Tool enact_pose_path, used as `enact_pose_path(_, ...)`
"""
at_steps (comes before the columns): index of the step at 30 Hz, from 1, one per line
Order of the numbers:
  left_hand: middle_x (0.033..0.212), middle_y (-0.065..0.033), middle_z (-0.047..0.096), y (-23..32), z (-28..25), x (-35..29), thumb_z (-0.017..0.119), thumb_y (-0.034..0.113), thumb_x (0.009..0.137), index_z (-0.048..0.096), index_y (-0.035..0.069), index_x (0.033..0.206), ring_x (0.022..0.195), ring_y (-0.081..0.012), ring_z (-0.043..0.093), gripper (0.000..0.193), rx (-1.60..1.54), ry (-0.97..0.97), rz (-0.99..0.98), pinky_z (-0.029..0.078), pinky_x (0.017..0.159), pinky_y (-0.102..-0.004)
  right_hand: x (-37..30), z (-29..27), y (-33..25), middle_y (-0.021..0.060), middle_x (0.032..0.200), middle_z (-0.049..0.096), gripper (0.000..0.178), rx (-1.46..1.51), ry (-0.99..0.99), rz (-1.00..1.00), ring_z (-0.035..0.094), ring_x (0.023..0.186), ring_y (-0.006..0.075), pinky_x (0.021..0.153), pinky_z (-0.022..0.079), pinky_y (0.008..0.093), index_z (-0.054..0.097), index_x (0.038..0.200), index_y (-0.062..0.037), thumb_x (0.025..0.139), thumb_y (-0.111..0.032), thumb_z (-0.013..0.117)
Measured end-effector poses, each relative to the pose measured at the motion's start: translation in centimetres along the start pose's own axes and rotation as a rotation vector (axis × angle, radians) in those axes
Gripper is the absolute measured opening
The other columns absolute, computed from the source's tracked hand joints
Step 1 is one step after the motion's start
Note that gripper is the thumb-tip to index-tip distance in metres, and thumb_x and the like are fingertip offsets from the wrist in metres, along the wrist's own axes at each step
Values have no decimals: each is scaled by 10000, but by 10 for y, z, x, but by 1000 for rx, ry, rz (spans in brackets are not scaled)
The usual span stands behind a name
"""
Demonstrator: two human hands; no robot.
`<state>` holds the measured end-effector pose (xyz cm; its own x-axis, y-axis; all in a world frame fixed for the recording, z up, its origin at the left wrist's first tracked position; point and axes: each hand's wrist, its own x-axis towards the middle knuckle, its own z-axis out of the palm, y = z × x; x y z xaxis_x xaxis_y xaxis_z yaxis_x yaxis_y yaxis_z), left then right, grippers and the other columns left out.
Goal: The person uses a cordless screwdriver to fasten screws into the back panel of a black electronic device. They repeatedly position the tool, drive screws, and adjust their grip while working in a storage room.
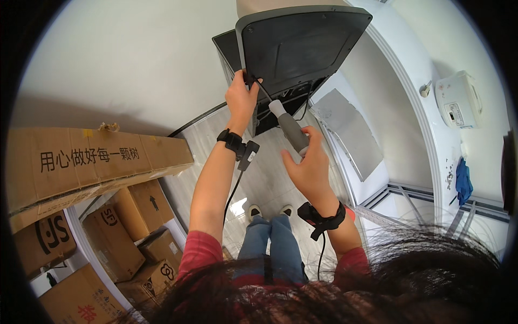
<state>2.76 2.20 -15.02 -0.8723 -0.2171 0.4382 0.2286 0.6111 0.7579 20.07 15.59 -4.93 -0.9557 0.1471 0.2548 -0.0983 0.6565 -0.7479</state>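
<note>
Cardboard boxes (97,178) crowd the left — grey panel (350,132) leans right.

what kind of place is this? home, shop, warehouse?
Probably a storeroom or back room used for appliance repair. Stacked cardboard boxes line the left wall, a dark appliance stands with its rear panel exposed, and the right hand holds a screwdriver to it.

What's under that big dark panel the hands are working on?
Under the dark panel show a black frame with dangling wires, the screwdriver and pale floor. Deeper inside is hidden by the panel.
</note>
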Motion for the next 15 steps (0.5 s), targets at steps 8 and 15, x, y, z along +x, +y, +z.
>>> enact_pose_path(8, 737, -109, 629, -6, 3, -3, 742, 273, 757, 540, 16, 1048, 645, -273, 607, 438, 9, 39, 27, 473, 584, -355, 3, 5, 5, 141, 809, 603, 388, -65, 88, -100, 581, 542, 252, 489, 437, 336, 530, 1111, -43, 760, -77, 691)
enact_pose_path(15, 718, -98, 612, -4, 3, -3, 743, 282, 758, 538, 20, 1047, 603, -262, 584, 441, 1, 35, 11, 462, 562, -351, 8, 9, 3, 128, 909, 569, 358, -146, 203, -206, 574, 593, 261, 497, 434, 343, 573, 1065, -17, 745, -91, 714)
